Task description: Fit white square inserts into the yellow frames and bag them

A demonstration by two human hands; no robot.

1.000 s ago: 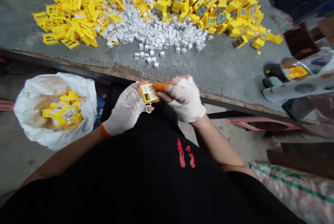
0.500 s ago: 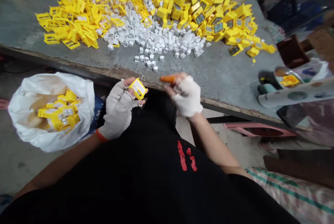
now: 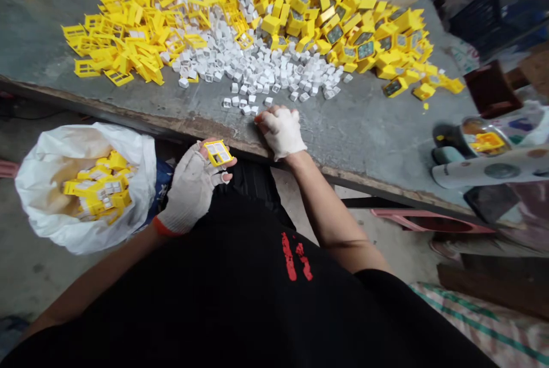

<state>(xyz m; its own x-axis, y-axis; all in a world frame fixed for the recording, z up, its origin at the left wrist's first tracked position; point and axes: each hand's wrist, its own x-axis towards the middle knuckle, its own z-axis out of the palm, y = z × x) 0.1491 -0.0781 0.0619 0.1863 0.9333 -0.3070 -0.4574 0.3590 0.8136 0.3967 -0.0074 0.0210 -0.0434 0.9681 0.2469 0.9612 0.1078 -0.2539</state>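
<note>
My left hand [image 3: 189, 182], in a white fingerless glove, grips a small yellow plastic frame [image 3: 218, 152] in front of my body. White pieces fill most of its window-like openings, and one opening looks dark. At the table's front edge, my gloved right hand [image 3: 283, 131] is closed, palm down, just beside some loose small white plastic caps [image 3: 245, 103]. A bit of orange shows at its fingertips, apparently the orange stick-like tool, otherwise hidden by the hand. Behind lies a heap of white caps [image 3: 274, 65], with empty yellow frames [image 3: 128, 36] on its left.
Yellow box-shaped parts [image 3: 351, 31] are piled at the back right of the grey table [image 3: 364, 122]. A white bag [image 3: 47, 185] holding yellow pieces stands below the table at left. To the right are a metal bowl [image 3: 476, 128], a white tumbler [image 3: 493, 171] and a pink stool [image 3: 412, 219].
My right hand has moved forward from near the yellow frame to the table edge by the loose caps. My left hand has lowered slightly and tilted the frame flatter.
</note>
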